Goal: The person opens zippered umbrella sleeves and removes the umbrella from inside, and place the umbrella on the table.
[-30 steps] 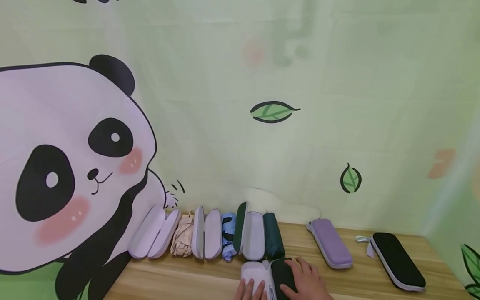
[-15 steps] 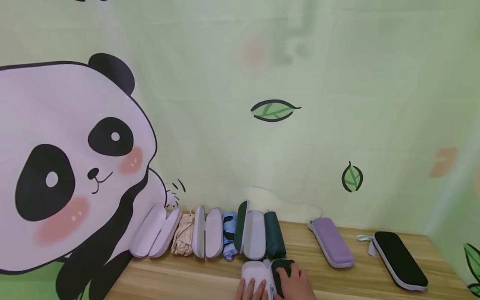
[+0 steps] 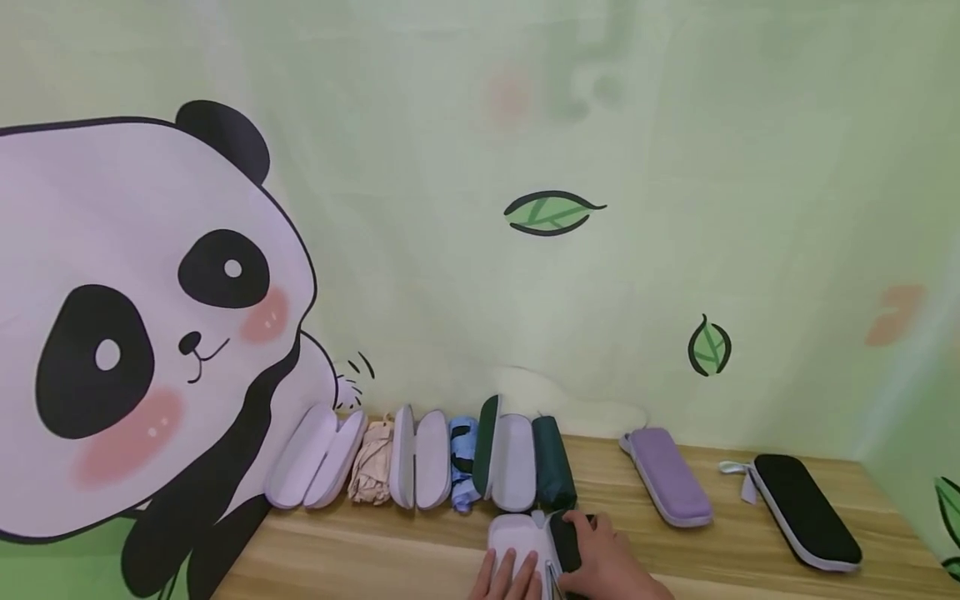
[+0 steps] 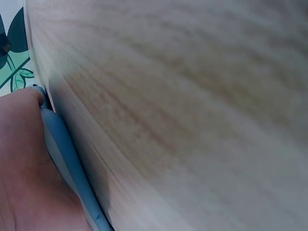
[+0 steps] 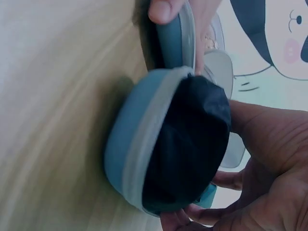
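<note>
In the head view a small zip case (image 3: 513, 533) lies unfolded at the front of the table, pale inside. Its blue outer shell (image 5: 132, 137) shows in the right wrist view. A black folded umbrella (image 5: 192, 139) fills the right half. My left hand (image 3: 512, 577) lies with its fingers on the pale lining of the left half, and its thumb is on the outer side. Over the black umbrella my right hand (image 3: 606, 557) arches, thumb and fingers at its opposite sides. In the left wrist view the left hand (image 4: 36, 168) is against the blue shell.
Behind stand open pale cases (image 3: 431, 458), a beige bundle (image 3: 372, 462), a blue folded umbrella (image 3: 463, 462), a green open case (image 3: 513, 462) and a dark green roll (image 3: 553, 462). A purple case (image 3: 669, 477) and a black case (image 3: 806, 512) lie right on the wooden table (image 3: 375, 546).
The right hand shifted left over the black umbrella, then back right, and its fingers now bend more around it. The left hand stays on the case. The view has tilted slightly.
</note>
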A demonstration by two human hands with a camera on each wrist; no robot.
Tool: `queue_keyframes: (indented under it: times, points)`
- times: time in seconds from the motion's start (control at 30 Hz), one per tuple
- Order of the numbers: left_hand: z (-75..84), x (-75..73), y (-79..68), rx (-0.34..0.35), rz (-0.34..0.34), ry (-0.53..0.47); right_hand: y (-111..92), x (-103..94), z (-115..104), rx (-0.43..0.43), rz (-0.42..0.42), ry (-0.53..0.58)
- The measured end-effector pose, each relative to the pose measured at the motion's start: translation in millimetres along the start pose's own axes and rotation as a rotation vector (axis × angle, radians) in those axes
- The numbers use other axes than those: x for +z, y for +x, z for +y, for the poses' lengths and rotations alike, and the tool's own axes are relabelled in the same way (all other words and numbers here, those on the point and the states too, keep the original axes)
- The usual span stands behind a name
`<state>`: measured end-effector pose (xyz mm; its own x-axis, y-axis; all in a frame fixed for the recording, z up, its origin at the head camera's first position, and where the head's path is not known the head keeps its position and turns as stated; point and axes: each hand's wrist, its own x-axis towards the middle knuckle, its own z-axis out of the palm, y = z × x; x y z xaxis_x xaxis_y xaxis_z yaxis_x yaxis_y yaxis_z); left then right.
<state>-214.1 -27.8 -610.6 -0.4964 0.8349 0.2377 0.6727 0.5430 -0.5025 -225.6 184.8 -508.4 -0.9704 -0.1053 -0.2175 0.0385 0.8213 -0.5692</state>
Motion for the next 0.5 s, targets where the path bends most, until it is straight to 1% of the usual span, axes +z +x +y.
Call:
queue_keyframes:
  times: [0.07,0.17,0.2,0.3,0.33,0.5]
  points:
    - [-3.2,-8.6,3.4,-0.002,-0.102,-0.078,2,-4.3,-1,-0.007,0.009,-0.010]
    - [-7.1,-15.8,7.0,-0.013,-0.154,-0.132,6,-8.9,-4,-0.014,0.009,-0.022]
    - [-8.3,-17.2,7.7,-0.018,-0.161,-0.140,8,-10.1,-4,-0.019,0.012,-0.029]
    - [-10.9,-18.7,10.6,-0.031,-0.131,-0.116,13,-14.3,-5,-0.037,0.022,-0.042]
    - [-11.9,-19.3,11.7,-0.035,-0.132,-0.112,15,-16.1,-5,-0.045,0.027,-0.045]
    - [-15.2,-22.1,16.7,-0.040,-0.182,-0.131,18,-22.7,-5,-0.072,0.032,-0.063]
